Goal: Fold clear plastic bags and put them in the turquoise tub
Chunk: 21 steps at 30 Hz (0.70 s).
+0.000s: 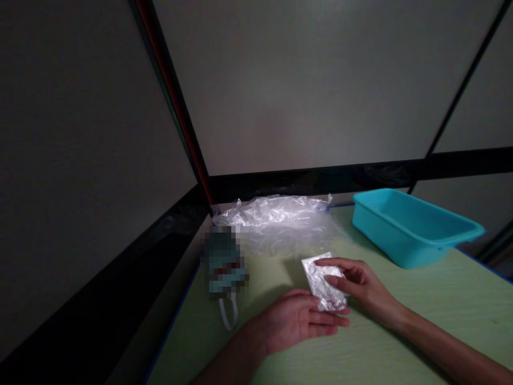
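Silvery crinkled flat rectangular packet (318, 283), head view: sits just left of the right hand's (366, 289) grip, long axis pointing away, slightly leftward. Right thumb and fingers pinched nearly together on it; left hand (290, 322) palm up, loosely open, at its near end, apparently touching.

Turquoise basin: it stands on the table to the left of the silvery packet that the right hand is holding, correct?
Wrong side: the head view shows the turquoise basin on the table to the right of the silvery packet that the right hand is holding.
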{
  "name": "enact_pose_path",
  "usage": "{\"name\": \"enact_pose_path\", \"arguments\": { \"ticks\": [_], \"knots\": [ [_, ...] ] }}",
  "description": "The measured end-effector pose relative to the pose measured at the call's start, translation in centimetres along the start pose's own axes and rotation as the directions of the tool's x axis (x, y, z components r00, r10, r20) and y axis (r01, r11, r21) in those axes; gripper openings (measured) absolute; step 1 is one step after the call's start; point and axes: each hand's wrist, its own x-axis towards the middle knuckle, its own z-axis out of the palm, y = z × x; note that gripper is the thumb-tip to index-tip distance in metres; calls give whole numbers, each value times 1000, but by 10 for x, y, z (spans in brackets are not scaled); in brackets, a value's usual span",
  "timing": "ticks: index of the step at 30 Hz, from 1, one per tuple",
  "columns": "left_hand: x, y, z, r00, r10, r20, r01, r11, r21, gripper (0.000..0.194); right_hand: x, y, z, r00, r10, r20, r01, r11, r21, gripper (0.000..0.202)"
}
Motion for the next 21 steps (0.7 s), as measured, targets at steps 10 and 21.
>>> {"name": "enact_pose_path", "arguments": {
  "ticks": [10,21],
  "knots": [
    [9,13,10,986,143,-82,-139,989,54,12,-3,-50,-30,992,-78,-98,66,991,-119,33],
    [127,34,81,896,303,-325,-241,946,219,10,-22,-92,-109,953,-21,-301,4,998,-58,34]
  ]
}}
